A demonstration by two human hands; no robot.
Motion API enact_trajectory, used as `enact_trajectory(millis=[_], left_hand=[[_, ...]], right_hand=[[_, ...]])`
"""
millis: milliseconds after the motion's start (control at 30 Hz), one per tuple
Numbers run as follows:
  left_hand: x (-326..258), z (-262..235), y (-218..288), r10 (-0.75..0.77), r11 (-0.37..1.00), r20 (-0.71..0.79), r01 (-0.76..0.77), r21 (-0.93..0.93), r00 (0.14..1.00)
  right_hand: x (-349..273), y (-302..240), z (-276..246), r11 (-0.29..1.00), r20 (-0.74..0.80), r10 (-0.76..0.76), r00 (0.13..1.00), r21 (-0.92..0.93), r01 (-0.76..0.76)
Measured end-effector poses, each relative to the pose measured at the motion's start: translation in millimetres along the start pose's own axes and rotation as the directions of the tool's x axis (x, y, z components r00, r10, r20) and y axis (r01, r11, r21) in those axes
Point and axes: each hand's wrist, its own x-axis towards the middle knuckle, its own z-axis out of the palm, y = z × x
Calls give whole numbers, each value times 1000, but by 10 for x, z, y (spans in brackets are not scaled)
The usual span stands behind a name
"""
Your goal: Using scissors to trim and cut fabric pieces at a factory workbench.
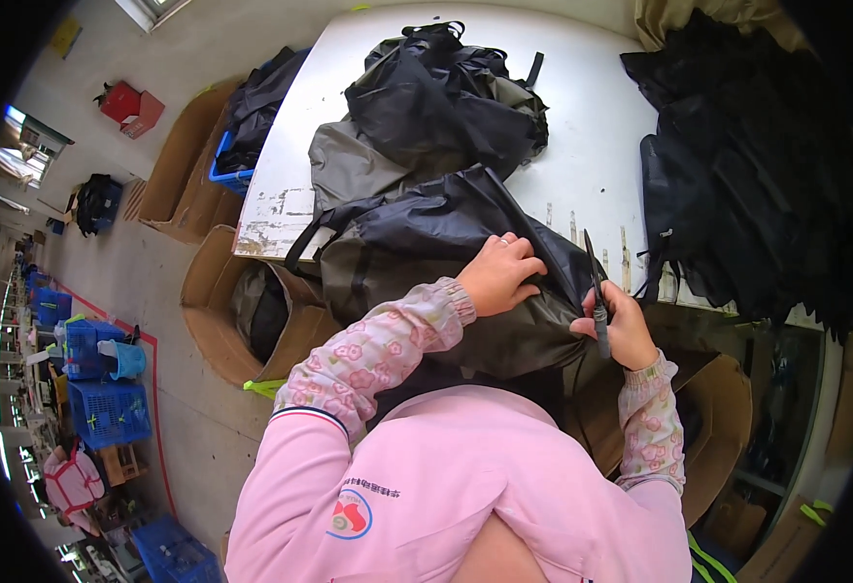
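A black and olive-grey fabric bag (426, 228) lies rumpled over the table's near edge and hangs down toward my lap. My left hand (502, 277) is closed on it, fingers bent into the dark cloth. To the right, my right hand (623, 330) grips a pair of dark scissors (598, 306), their pointed end upward and the handle grey. The thumb and finger of that hand also touch the cloth's right edge. Folds hide part of the fingertips. More pieces of the same black and olive cloth (446, 107) are heaped farther back on the white table (592, 126).
A tall pile of black fabric (737, 175) covers the table's right side. Cardboard boxes (208, 311) stand left of the table, one holding dark cloth; another box (723, 418) is at lower right. A blue crate (230, 175) sits behind. A person (72, 481) works far left.
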Motion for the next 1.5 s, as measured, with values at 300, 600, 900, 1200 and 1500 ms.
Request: enact_trajectory(millis=[300, 600, 900, 1200, 1500], left_hand=[[-24, 119, 32, 34, 916, 159, 33, -399, 987], [-127, -97, 115, -49, 798, 400, 277, -535, 915], [-206, -75, 93, -152, 621, 391, 396, -677, 908], [-167, -97, 139, -183, 616, 392, 415, -669, 902], [-158, -78, 186, -219, 585, 388, 438, -682, 896]], right_hand=[[-223, 159, -111, 998, -45, 41, 998, 42, -39], [-121, 41, -37, 990, 26, -57, 998, -125, 59], [-113, -284, -328, 623, 202, -314, 928, -694, 362], [-115, -358, -391, 547, 269, -237, 934, -757, 357], [-130, -268, -360, 543, 258, -292, 921, -748, 381]])
